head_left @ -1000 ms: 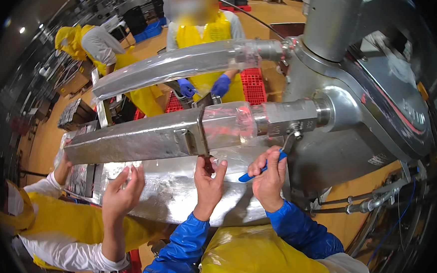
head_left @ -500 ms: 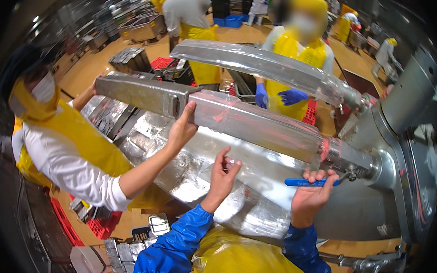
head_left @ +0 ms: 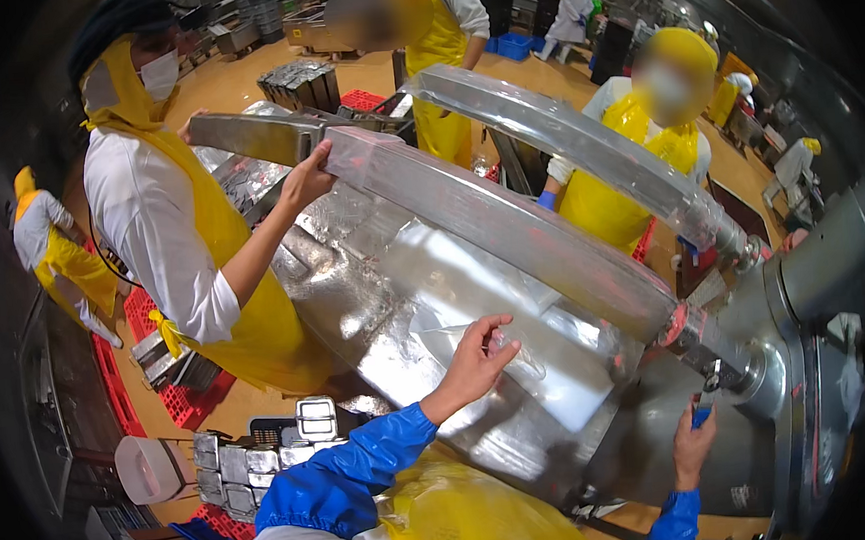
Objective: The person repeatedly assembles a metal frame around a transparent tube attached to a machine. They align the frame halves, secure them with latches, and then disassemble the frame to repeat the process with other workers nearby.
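Observation:
My left hand (head_left: 473, 366) hovers above the steel table, fingers curled but apart, with nothing plainly gripped; clear film (head_left: 444, 341) lies close beside it. My right hand (head_left: 694, 444) is closed around a blue-handled tool (head_left: 702, 417), just below a steel nozzle (head_left: 719, 346). The tool's far end is hard to make out. From the nozzle a long clear plastic sleeve (head_left: 509, 221), with pinkish smears, stretches up to the left. Its far end meets a long metal mould (head_left: 256, 134), which a co-worker's hand (head_left: 306, 179) supports at the joint.
Another clear sleeve (head_left: 563, 133) hangs from a second nozzle behind. The co-worker in a yellow apron (head_left: 247, 311) stands left; another person (head_left: 601, 195) stands across the table (head_left: 355, 304). Stacked metal tins (head_left: 235, 465) and a white tub (head_left: 148, 469) sit at lower left. Machine pipework rises at right.
My right hand has moved down and right, and the tool's handle has turned from lying sideways. My left hand has shifted right in the view. The view itself has also shifted.

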A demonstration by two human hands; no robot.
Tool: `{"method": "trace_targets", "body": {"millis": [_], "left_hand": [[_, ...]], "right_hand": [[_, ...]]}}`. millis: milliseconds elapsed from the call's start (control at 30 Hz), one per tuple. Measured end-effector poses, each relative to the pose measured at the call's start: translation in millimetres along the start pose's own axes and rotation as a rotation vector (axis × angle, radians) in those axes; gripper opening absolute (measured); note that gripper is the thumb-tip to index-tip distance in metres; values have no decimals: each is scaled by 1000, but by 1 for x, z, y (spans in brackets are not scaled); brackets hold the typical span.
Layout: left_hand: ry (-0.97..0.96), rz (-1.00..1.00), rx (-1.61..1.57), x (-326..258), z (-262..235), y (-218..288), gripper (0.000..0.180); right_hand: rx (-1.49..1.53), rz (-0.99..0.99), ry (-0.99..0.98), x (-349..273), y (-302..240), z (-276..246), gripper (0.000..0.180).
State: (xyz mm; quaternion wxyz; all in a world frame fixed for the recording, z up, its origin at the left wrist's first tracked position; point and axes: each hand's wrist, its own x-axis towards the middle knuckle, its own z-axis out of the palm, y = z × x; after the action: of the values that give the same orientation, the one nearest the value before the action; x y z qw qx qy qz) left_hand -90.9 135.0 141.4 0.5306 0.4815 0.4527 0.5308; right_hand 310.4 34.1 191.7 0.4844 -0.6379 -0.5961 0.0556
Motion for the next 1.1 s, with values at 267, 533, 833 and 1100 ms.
{"method": "trace_targets", "body": {"millis": [267, 533, 833, 1100], "left_hand": [[-44, 73, 103, -3, 18, 5, 47], [-263, 104, 363, -39, 81, -24, 46], [-258, 0, 554, -88, 90, -54, 48], [-154, -38, 536, -72, 34, -27, 30]], "right_hand": [[842, 518, 183, -9, -39, 73, 11], [1238, 599, 75, -26, 28, 71, 57], [699, 584, -747, -159, 89, 165, 20], [698, 649, -798, -97, 45, 209, 13]]}}
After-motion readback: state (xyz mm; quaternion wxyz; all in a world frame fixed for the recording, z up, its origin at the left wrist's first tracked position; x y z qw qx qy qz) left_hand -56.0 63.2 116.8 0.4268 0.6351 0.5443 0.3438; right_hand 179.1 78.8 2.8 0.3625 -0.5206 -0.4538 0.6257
